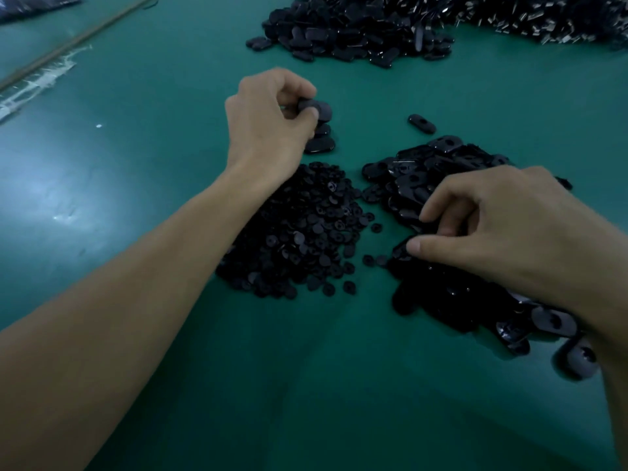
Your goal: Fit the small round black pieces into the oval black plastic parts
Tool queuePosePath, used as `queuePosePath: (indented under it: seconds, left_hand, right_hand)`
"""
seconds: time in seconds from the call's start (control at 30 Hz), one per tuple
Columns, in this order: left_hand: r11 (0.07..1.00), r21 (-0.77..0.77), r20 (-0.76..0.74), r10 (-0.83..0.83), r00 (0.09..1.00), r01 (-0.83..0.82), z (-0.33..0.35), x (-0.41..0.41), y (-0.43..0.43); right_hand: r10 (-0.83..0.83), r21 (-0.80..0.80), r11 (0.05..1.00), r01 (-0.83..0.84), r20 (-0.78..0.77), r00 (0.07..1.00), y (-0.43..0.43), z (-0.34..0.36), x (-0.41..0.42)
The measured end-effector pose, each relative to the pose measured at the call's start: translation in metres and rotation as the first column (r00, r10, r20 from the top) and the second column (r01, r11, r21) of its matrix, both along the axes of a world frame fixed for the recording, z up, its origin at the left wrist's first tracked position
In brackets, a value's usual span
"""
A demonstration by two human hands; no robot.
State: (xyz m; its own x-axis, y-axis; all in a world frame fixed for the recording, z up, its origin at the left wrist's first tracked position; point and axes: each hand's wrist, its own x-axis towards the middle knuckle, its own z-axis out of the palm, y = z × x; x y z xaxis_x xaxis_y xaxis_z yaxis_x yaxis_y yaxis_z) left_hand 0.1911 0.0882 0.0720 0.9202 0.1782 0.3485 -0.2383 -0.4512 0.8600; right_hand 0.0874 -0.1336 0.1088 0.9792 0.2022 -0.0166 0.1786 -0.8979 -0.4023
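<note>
Two heaps lie on the green table [136,185]: the pile of small round pieces [299,232] and, just right of it, the heap of oval parts [438,164]. Beyond the round pieces, the left hand [268,120] pinches one oval part [319,108] above a small stack [321,146]. The right hand [503,232] digs curled fingers into the oval heap; whether it grips anything cannot be told.
</note>
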Motion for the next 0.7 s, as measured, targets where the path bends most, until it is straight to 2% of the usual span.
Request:
queuePosePath:
  seconds: [0.1, 0.23, 0.37, 0.53, 0.63, 0.7]
  left_hand:
    - [0.995, 0.095, -0.053, 0.041, 0.998, -0.036, -0.003, 0.014, 0.004]
    - [0.982, 0.19, -0.124, 0.038, 0.992, -0.014, -0.006, 0.026, 0.002]
    - [0.967, 0.253, -0.125, 0.078, 0.989, -0.044, -0.008, 0.026, 0.001]
    - [0.96, 0.277, -0.048, 0.055, 0.997, -0.04, -0.004, 0.012, -0.004]
    - [0.975, 0.208, -0.021, -0.078, 0.997, 0.081, 0.005, -0.007, -0.011]
    - [0.971, 0.11, -0.029, -0.212, 0.977, 0.214, 0.009, -0.022, -0.016]
  right_hand:
    - [-0.006, -0.035, 0.999, 0.004, -0.054, 0.999, -0.002, -0.003, 0.002]
    - [-0.029, 0.005, 1.0, 0.029, -0.019, 0.999, -0.002, -0.005, 0.002]
    - [-0.043, 0.034, 0.999, 0.042, 0.043, 0.998, -0.002, -0.009, 0.003]
    - [-0.056, 0.259, 0.966, 0.011, 0.165, 0.985, 0.001, -0.011, 0.004]
    - [-0.101, 0.446, 0.895, -0.005, 0.214, 0.972, 0.004, -0.013, 0.008]
    - [-0.13, 0.596, 0.803, 0.007, 0.163, 0.978, 0.007, -0.017, 0.01]
